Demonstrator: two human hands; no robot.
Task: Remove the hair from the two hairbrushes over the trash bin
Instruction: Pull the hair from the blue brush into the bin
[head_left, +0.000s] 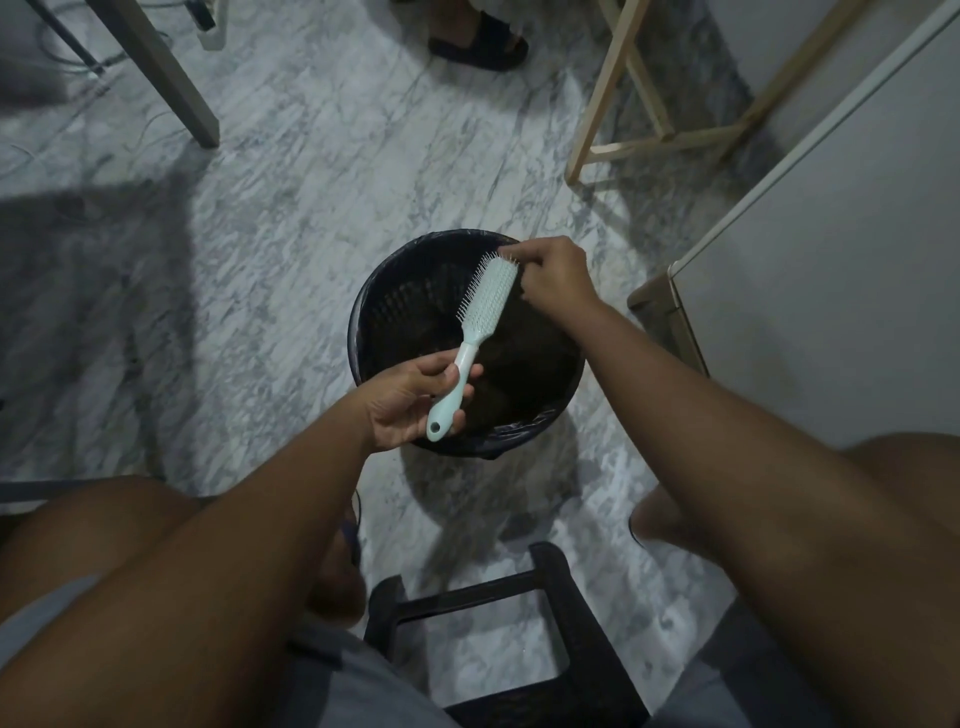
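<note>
Mint-green: clasped hairbrush (488, 293) in left grip (410, 402) over trash bin (405, 306), pinched far bristles (501, 255) with right grip (556, 278), for a drop straight inside.

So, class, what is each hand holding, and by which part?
The left hand grips the pale blue hairbrush by its handle; the right hand pinches at the far end of its head.

The grey-and-white marbled tile floor (291, 218) carries a round black plastic trash bin (366, 332) lined with a black bag (524, 428), standing near its middle. A black plastic stool (566, 623) stands on the near part of the floor. At the far edge rest a grey square table leg (171, 78), a pale wooden frame (613, 104), a black slide sandal (483, 44) and loose cables (67, 52). A white cabinet (831, 260) stands along the right edge.
</note>
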